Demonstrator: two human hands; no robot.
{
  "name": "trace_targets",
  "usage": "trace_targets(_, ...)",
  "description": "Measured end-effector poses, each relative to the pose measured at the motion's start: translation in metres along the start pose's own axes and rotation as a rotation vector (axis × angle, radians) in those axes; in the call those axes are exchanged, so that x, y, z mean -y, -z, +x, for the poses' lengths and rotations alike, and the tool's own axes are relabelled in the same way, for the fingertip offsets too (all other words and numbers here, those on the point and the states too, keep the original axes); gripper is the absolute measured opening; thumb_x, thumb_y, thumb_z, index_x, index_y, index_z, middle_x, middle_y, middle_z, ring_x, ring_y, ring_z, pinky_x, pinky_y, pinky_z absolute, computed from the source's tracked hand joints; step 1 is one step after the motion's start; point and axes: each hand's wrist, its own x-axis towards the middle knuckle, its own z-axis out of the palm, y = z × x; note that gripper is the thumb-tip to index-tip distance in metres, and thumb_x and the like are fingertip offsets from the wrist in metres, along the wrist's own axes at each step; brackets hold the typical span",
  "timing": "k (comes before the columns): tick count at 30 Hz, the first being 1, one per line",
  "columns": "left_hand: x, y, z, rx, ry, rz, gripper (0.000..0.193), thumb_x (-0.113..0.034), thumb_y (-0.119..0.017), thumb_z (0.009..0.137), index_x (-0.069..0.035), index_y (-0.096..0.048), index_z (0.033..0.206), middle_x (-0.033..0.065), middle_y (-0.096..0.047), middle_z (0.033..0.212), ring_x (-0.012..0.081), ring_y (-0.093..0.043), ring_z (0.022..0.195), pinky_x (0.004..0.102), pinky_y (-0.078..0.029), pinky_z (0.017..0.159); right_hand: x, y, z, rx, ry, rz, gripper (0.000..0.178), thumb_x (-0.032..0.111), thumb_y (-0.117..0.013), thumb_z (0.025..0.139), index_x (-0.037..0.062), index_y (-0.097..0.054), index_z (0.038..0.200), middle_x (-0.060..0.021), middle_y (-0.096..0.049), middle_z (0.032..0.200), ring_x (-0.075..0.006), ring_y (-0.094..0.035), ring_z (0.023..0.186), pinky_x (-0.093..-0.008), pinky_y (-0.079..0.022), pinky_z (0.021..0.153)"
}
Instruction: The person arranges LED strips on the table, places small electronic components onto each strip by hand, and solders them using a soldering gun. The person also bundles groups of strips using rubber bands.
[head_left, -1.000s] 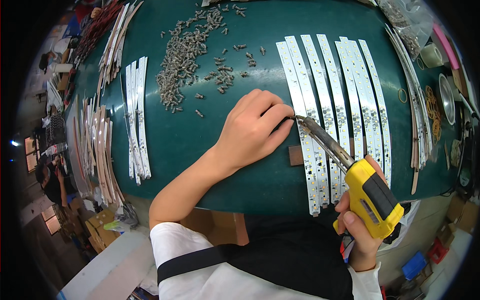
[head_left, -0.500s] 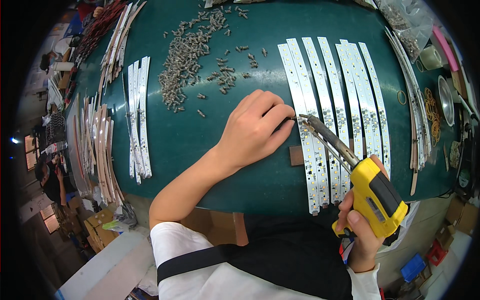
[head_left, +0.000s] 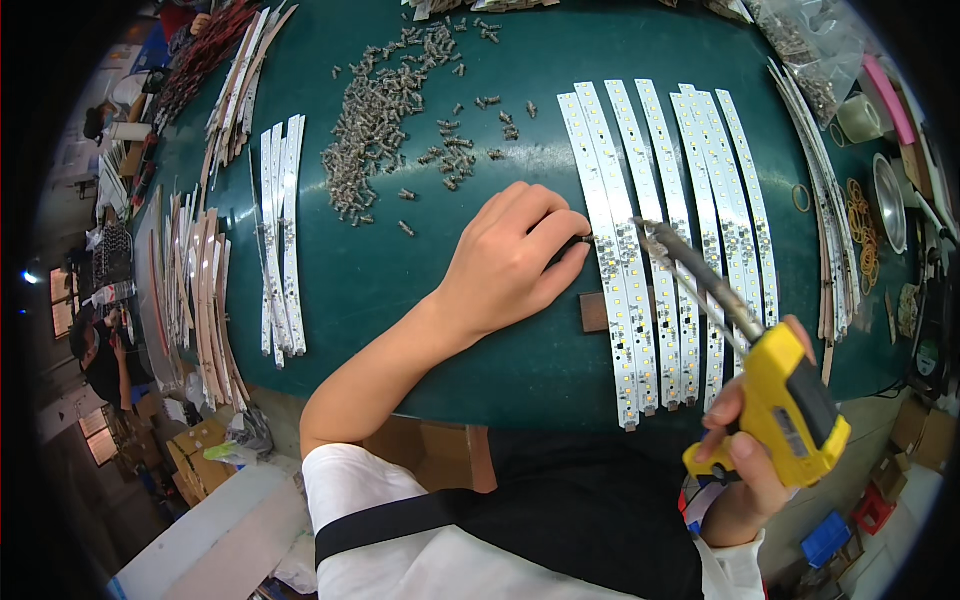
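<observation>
Thumb and fingers of my left hand point(head_left: 515, 250) pinch a small metal part point(head_left: 586, 238), mostly hidden, against the edge of the leftmost white LED strip point(head_left: 612, 280) of a row. My right hand point(head_left: 748, 470) grips a yellow and black soldering gun point(head_left: 785, 395), finger near its trigger. The gun's dark tip point(head_left: 645, 226) hovers over the neighbouring strips, a short way right of my left fingers. Several LED strips lie side by side there, with a brown block point(head_left: 594, 312) partly under them.
Left of the row a pile of small metal parts point(head_left: 370, 140) is spread on the green table point(head_left: 440, 370). More LED strips point(head_left: 280, 240) lie further left. Along the right edge are stacked strips point(head_left: 825, 220), rubber bands point(head_left: 862, 235) and a metal bowl point(head_left: 889, 203).
The soldering gun has moved right and toward me, its tip leaving the spot beside my left fingers. My left hand stays in place, still pinching.
</observation>
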Motion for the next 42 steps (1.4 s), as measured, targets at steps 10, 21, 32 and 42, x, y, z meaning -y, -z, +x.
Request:
trace_targets(10,0.004,0.022,0.012,-0.038,0.059,0.027,0.013,-0.006,-0.07,0.073,-0.005,-0.064,0.085,0.0082,-0.06,0.084,0.0257,-0.059,0.079,0.0344,-0.049,0.069,0.007,0.013,-0.005,0.005,0.278,-0.09,0.085,0.013,-0.059,0.075,-0.0118,-0.015,0.143,-0.0146,-0.052,0.085,-0.0148,-0.051,0.07,-0.0201,-0.046,0.046)
trace_targets(21,0.085,0.056,0.052,0.064,0.305,0.208,0.015,-0.014,-0.068,0.079,-0.004,-0.067,0.09,0.009,-0.06,0.087,0.0243,-0.061,0.083,0.0348,-0.05,0.075,-0.002,0.013,-0.007,-0.001,0.253,-0.006,0.085,0.015,-0.061,0.077,-0.0081,-0.015,0.145,-0.0142,-0.052,0.086,-0.0155,-0.051,0.074,-0.0195,-0.046,0.043)
trace_targets(32,0.012,0.036,0.048,0.058,0.308,-0.124,0.009,-0.01,-0.061,0.086,-0.002,-0.06,0.091,0.0108,-0.061,0.083,0.0221,-0.062,0.079,0.0315,-0.049,0.068,-0.008,0.017,-0.001,-0.033,0.182,0.02,0.083,0.013,-0.062,0.075,-0.012,-0.018,0.14,-0.0156,-0.053,0.085,-0.0158,-0.054,0.074,-0.0198,-0.048,0.041)
trace_targets(42,-0.018,0.014,0.03,0.15,0.38,-0.227,0.015,-0.009,-0.067,0.083,-0.004,-0.063,0.096,0.0087,-0.065,0.08,0.02,-0.064,0.068,0.0299,-0.051,0.064,-0.013,0.024,-0.002,-0.022,0.093,0.114,0.093,0.019,-0.075,0.073,0.0031,-0.02,0.147,-0.0105,-0.059,0.083,-0.0142,-0.059,0.073,-0.0212,-0.053,0.048)
